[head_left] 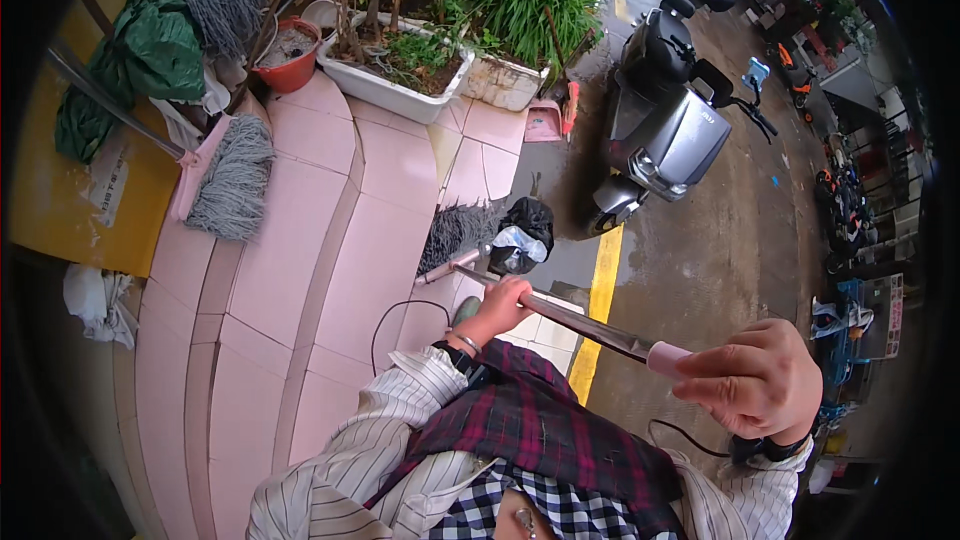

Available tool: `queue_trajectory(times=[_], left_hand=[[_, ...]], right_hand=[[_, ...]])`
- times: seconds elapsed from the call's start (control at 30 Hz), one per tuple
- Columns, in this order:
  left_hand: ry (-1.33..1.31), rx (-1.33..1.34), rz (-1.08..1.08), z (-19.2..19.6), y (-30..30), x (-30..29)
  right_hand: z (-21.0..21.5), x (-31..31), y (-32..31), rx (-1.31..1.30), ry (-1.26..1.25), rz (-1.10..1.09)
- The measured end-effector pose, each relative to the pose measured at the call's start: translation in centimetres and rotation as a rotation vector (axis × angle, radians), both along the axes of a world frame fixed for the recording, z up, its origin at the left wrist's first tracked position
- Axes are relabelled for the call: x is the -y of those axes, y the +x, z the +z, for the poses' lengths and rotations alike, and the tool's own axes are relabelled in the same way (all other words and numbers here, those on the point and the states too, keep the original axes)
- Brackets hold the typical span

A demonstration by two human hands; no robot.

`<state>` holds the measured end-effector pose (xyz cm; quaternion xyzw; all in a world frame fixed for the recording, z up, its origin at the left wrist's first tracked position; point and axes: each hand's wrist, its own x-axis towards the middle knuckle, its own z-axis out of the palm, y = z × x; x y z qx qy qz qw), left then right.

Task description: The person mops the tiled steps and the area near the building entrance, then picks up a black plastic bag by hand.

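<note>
A mop (pixel 580 318) with a silver metal pole slants across in front of me. My left hand (pixel 503 306) is wrapped round the pole partway down. My right hand (pixel 752 380) is closed at the pink grip on its upper end. The mop's grey string head, on a pink bar, rests on the pale tiles at the far left end of the pole. Right beside the mop head sits a black plastic bag (pixel 527 230) with a whitish bag at its front. A dark cord loops near each of my wrists.
Pink tiled steps (pixel 310 240) run along the left, where a second grey mop (pixel 230 180) leans. Beyond are a red bucket (pixel 290 55), a white planter (pixel 400 75) and a pink dustpan (pixel 544 121). A grey scooter (pixel 665 140) stands on the wet road past a yellow line (pixel 600 305).
</note>
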<state>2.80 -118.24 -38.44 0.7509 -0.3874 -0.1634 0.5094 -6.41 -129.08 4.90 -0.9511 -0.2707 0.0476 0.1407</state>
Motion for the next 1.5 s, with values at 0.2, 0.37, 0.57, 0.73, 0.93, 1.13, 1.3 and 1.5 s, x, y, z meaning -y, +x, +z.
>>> queue_trajectory(times=[0.2,0.37,0.57,0.73,0.93,1.13,1.3,1.5], left_hand=[[0.033,-0.032,-0.013,-0.7,-4.7,-5.6],[0.026,-0.067,-0.048,-0.8,-7.8,-8.9],[0.068,-0.094,-0.104,-1.0,-10.7,-11.4],[0.164,-0.138,-0.203,-0.7,-13.3,-12.3],[0.298,-0.196,-0.312,-0.9,-17.3,-12.8],[0.341,-0.231,-0.318,-1.1,-18.2,-12.7],[0.281,-0.212,-0.328,-1.4,-17.7,-10.0],[0.207,-0.301,-0.269,-3.2,-15.4,-9.4]], right_hand=[[-0.3,-6.6,-4.7,-0.045,-0.036,0.049],[-0.2,-9.9,-7.3,-0.07,-0.026,0.035],[0.1,-11.7,-9.3,-0.095,0.029,-0.019],[0.1,-11.5,-11.3,-0.092,0.082,-0.105],[-0.9,-9.5,-14.9,-0.121,0.178,-0.172],[-2.0,-9.0,-16.6,-0.043,0.216,-0.267],[-2.4,-6.9,-16.2,0.042,0.216,-0.38],[-4.2,-5.1,-12.1,0.152,0.335,-0.428]])
